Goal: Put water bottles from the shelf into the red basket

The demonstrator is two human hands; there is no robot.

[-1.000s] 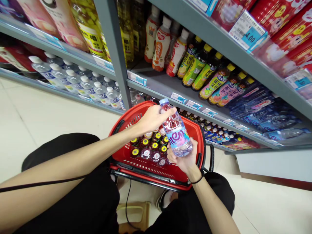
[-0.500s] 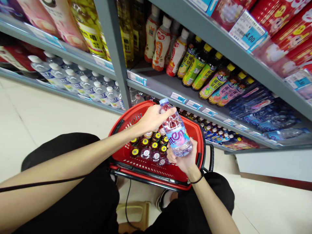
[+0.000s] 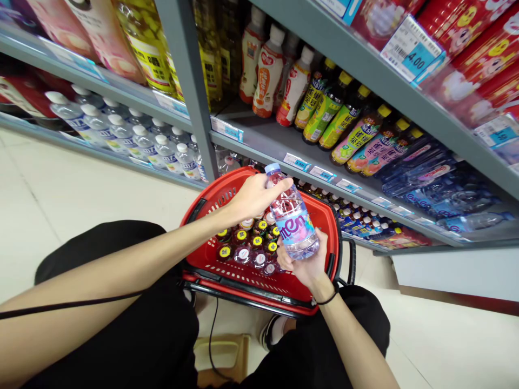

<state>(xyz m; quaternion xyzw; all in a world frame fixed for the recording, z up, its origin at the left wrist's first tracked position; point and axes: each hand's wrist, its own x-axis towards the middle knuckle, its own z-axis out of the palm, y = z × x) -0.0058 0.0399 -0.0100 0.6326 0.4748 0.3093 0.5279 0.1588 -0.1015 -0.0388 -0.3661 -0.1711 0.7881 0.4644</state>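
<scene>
A clear water bottle point(image 3: 292, 221) with a blue cap and a blue-pink label is held tilted above a red shopping basket point(image 3: 194, 216). My left hand point(image 3: 257, 194) is closed around its upper part, just below the cap, thumb across the front. Around its base, my right hand point(image 3: 310, 265) is closed, palm underneath and fingers at the side. Several small bottles with yellow caps point(image 3: 241, 235) and pale caps point(image 3: 259, 260) stand upright inside the basket, partly hidden behind the bottle and my left hand.
Shelving with a grey post point(image 3: 188, 81) rises beyond the basket. Tea bottles point(image 3: 324, 116) stand on the middle shelf, and blue water bottles point(image 3: 430, 183) lie at its right. White-capped bottles point(image 3: 121, 135) line the low left shelf. A tan stool point(image 3: 227, 351) is between my legs.
The water bottle has turned slightly about its length in my hands, so its label lettering has shifted. Both hands stay in nearly the same place.
</scene>
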